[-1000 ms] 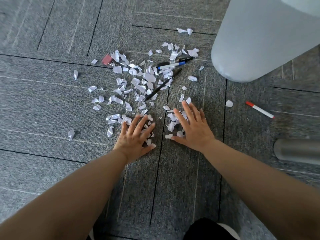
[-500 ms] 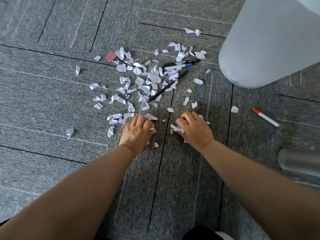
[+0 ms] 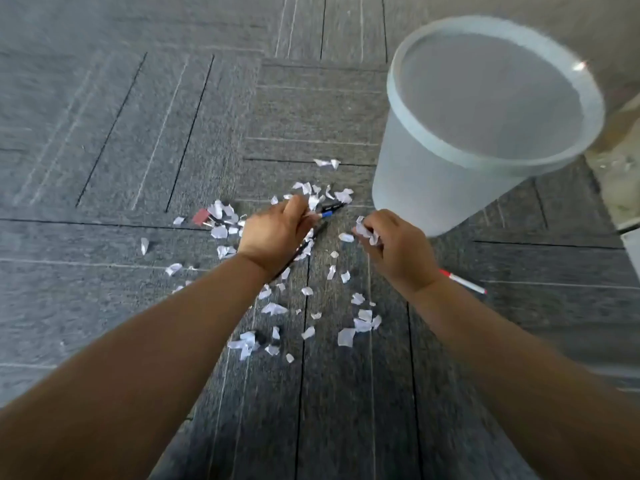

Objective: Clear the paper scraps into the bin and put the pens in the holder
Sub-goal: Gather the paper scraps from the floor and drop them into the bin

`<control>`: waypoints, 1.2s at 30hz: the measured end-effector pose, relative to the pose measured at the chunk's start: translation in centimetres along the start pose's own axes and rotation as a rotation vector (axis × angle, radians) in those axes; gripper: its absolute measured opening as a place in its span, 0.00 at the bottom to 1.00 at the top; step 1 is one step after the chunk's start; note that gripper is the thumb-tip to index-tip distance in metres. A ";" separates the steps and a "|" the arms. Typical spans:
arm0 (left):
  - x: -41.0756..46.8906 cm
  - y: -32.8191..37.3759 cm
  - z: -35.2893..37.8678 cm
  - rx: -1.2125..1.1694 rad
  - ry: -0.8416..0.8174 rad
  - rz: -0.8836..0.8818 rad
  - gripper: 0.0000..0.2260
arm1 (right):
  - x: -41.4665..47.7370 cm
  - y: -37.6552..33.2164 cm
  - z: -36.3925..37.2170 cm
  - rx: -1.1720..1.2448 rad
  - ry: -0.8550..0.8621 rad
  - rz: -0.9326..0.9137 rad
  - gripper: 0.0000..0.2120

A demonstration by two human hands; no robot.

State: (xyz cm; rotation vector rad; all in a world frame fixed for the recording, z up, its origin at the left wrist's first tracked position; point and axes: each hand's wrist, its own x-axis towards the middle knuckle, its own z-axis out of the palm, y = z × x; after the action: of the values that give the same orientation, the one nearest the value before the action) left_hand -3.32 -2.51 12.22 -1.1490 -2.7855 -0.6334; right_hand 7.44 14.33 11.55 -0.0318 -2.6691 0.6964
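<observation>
White paper scraps (image 3: 273, 309) lie scattered over the grey carpet. My left hand (image 3: 277, 232) is raised above them, fingers closed around a handful of scraps. My right hand (image 3: 394, 244) is also lifted, with scraps showing between its closed fingers. A translucent white bin (image 3: 450, 188) stands upright just beyond my right hand, its mouth open. A blue-capped pen (image 3: 329, 213) and a black pen (image 3: 308, 242) lie under my left hand, partly hidden. A red-capped pen (image 3: 464, 282) lies right of my right wrist. No pen holder is visible.
A small red eraser-like block (image 3: 200, 216) lies among the scraps at the left. A pale wall edge or fixture (image 3: 623, 174) runs along the far right behind the bin.
Both hands closed on scraps and lifted off the carpet toward the bin. The view tilted up, so the bin's open rim now shows and the grey cylinder at the right left the view.
</observation>
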 end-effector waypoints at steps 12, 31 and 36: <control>15.8 13.0 -7.1 -0.095 0.078 0.073 0.14 | 10.8 4.8 -16.0 -0.196 0.251 0.232 0.18; 5.9 5.9 0.3 0.041 0.141 0.260 0.14 | 1.5 0.8 -8.2 -0.123 0.209 -0.113 0.08; 0.6 2.7 5.2 0.115 -0.414 0.067 0.23 | -5.1 6.3 -0.3 -0.075 -0.199 0.253 0.14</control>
State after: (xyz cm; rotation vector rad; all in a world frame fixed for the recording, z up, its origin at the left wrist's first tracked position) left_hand -1.38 1.72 8.54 -1.4882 -3.0426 -0.2449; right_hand 11.81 19.39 7.05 -0.3429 -2.9127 0.7083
